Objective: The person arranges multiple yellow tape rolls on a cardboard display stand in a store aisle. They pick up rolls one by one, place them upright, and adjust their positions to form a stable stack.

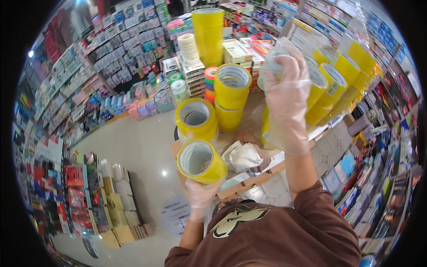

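Note:
My left hand (202, 193), in a clear plastic glove, holds a wide roll of yellow packing tape (218, 167) from below, at the table's near left edge. My right hand (288, 88), gloved too, is raised over the right side and grips what looks like a translucent pale-green tape roll (272, 61); the fingers partly cover it. Between my hands a crumpled white cloth (242, 157) lies on the wooden table (255, 115). Just beyond the held yellow roll stand more yellow tape rolls (208, 123) and a stacked pair of them (233, 93).
A tall yellow tape stack (208, 36) and white tape rolls (189, 50) stand at the back, near small boxes (237, 51). Colourful tape rolls (210, 83) sit mid-table. Several yellow rolls (333, 78) line the right side. Stocked shelves (126, 40) surround the tiled floor (143, 147).

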The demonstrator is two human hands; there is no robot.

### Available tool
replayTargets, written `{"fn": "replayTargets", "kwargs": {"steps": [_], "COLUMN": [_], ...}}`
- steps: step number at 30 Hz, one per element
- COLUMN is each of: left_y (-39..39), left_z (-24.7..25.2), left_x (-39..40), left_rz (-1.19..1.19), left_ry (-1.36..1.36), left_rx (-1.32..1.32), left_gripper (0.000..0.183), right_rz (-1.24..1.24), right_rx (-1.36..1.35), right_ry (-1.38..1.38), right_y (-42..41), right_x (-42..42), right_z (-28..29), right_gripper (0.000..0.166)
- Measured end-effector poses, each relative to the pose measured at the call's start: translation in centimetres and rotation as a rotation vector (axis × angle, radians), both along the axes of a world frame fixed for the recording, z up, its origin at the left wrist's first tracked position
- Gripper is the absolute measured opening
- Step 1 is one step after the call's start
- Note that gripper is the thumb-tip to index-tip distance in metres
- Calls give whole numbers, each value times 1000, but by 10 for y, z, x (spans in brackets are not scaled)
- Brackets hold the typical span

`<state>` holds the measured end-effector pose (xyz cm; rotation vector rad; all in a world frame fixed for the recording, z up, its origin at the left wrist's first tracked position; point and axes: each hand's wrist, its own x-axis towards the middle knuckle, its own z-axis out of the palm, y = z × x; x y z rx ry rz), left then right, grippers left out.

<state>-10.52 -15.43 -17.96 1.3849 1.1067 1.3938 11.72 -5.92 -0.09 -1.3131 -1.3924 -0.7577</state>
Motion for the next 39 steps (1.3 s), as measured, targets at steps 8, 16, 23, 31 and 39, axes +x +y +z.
{"fn": "replayTargets", "kwargs": {"steps": [8, 16, 23, 31, 39], "left_y": [0, 2, -3, 0, 2], "left_z": [-26, -32, -26, -47, -41], "left_x": [12, 20, 19, 6, 13], "left_rz": [-10, 3, -5, -81, -47], "left_ry": [-61, -20, -38, 172, 205], "left_rx": [-59, 11, -11, -49, -20], "left_gripper": [45, 42, 44, 67, 65], "right_rz": [166, 182, 46, -8, -177], "right_rx": [124, -80, -121, -285, -242], "right_ry": [117, 286, 527, 882, 774], "right_y": [-6, 10, 85, 120, 162], "right_x": [-17, -17, 8, 23, 41], "right_z": [-14, -127, -181, -210, -274], "right_gripper": [53, 82, 77, 67, 51]}}
